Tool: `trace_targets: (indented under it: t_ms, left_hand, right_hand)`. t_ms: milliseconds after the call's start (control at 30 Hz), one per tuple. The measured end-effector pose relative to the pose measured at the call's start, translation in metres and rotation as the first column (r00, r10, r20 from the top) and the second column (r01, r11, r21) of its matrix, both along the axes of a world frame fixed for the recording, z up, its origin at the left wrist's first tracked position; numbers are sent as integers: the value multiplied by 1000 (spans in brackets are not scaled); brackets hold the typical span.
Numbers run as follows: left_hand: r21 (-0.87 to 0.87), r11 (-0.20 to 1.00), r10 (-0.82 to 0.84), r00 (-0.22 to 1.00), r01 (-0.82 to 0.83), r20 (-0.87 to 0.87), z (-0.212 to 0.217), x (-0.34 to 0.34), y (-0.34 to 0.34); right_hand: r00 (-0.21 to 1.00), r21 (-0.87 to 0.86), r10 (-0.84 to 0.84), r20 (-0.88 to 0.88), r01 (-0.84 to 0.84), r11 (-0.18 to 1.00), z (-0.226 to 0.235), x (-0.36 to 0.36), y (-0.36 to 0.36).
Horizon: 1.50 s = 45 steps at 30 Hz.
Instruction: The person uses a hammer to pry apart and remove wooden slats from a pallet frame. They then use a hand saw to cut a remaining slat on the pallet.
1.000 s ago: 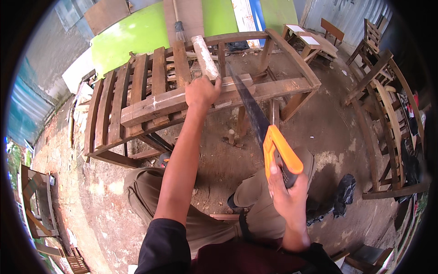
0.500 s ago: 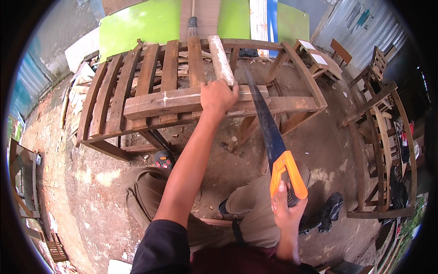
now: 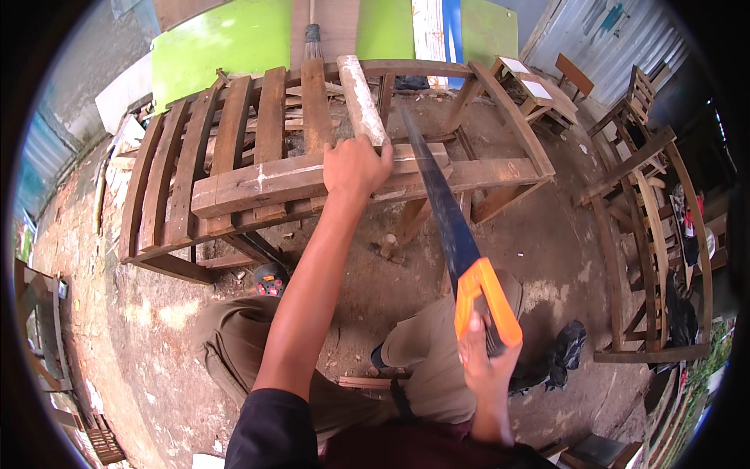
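Note:
My right hand is closed around the orange handle of a hand saw. The dark blade runs up and away, crossing the right end part of a thick wooden beam. Whether its teeth are in the wood I cannot tell. My left hand grips the top of that beam near its right part, fingers wrapped over the far edge. The beam lies across the slats of a wooden bench frame. Beyond my left fingers, a slat with flaking white paint reaches to the back rail.
A hammer stands on the dirt floor under the frame. A broom leans behind it against green boards. Wooden frames stand at the right, with a black plastic bag nearer my leg. Wood scraps lie at the far left.
The view has shifted, so the bench and beam appear slightly further left. My left hand keeps its hold on the beam, and the saw stays in my right hand across it.

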<state>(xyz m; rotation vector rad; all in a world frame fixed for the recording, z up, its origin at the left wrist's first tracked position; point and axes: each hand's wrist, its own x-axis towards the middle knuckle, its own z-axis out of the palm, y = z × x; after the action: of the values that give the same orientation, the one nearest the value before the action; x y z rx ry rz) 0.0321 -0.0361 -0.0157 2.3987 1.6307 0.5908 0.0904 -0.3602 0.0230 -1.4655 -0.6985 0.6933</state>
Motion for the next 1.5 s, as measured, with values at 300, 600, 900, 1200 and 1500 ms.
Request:
trace_targets:
  t_ms: [300, 600, 900, 1200, 1500]
  left_hand:
    - [-43, 999, 17, 1000, -18, -16, 4, 5, 1]
    - [-1, 999, 40, 999, -40, 3, 5, 6, -2]
    - [-47, 998, 48, 998, -50, -41, 7, 2, 2]
    - [20, 999, 33, 999, -32, -31, 3, 5, 3]
    - [-57, 998, 20, 997, -24, -72, 6, -3, 10]
  right_hand:
    - [978, -56, 34, 206, -23, 998, -8, 54, 183]
    - [993, 33, -25, -119, 29, 999, 4, 9, -5]
    - [993, -124, 114, 30, -110, 986, 0, 56, 156]
    - [999, 22, 19, -32, -18, 1000, -9, 24, 42]
    - [976, -58, 3, 216, 10, 998, -12, 18, 96]
